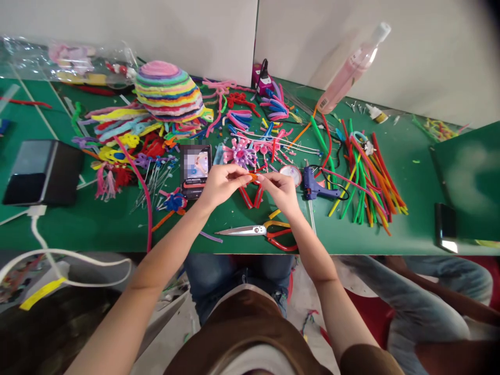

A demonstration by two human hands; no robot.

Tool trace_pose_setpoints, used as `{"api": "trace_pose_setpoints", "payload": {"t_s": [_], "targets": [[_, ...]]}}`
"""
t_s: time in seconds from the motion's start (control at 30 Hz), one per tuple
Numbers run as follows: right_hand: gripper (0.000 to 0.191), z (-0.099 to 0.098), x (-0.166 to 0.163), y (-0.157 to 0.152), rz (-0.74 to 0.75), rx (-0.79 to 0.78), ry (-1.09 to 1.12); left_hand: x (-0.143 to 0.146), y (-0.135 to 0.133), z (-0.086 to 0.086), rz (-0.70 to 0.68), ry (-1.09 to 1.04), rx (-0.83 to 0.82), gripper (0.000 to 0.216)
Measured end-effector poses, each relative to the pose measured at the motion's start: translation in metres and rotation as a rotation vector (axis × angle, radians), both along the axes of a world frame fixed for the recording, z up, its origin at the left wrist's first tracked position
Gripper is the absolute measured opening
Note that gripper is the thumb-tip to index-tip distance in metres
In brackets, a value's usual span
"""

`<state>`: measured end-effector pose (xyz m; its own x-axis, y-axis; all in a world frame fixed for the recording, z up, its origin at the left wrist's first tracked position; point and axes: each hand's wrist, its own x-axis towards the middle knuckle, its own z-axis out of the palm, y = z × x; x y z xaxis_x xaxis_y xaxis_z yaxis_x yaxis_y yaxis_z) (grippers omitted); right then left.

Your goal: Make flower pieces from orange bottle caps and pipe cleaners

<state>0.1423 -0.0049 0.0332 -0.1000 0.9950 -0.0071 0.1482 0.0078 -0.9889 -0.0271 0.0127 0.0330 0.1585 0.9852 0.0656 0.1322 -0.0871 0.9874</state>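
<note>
Head view shows two bare hands meeting above the middle of a green desk (414,172); the left hand (223,186) and the right hand (282,191) both have their fingers pinching, thumb against forefinger, on a small orange piece (253,177) held between them; its far detail is too small to tell; just on the near side of the hands are red strips (246,198) in a V shape, and whether they touch the orange piece I cannot tell; nearer still, scissors (250,230) lie with the blades pointing left and the looped handles right; beside the right hand sit a round white lid (291,173) and a blue glue gun (318,186); farther right, a loose bundle of fuzzy stems (363,192) spreads in green, orange, yellow and pink; beside the left hand a device with a lit screen (196,162) stands; just beyond the hands lies a pink and purple fuzzy flower (239,152); far left, a rainbow-striped fuzzy dome (167,94) rests among coloured pieces; far right, a clear bottle of pink liquid (347,78) leans; a black phone (445,226) lies near the right end.
</note>
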Motion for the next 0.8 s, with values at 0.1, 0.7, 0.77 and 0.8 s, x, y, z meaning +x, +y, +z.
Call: {"api": "trace_pose_setpoints", "payload": {"t_s": [0.1,0.7,0.77,0.8], "targets": [[0.032,-0.001,-0.002,0.001,0.018,-0.098,0.122,0.007,-0.003,-0.003,0.085,-0.093,0.026,0.015],[0.026,-0.004,0.003,0.001,-0.078,0.114,-0.013,0.005,-0.002,-0.007,-0.135,-0.290,-0.298,0.039],[0.024,-0.005,0.004,0.002,-0.066,0.119,-0.027,0.003,0.000,-0.005,-0.182,-0.301,-0.366,0.050],[0.022,-0.005,0.005,0.002,-0.053,0.120,-0.038,0.002,0.000,-0.004,-0.199,-0.289,-0.375,0.054]]}}
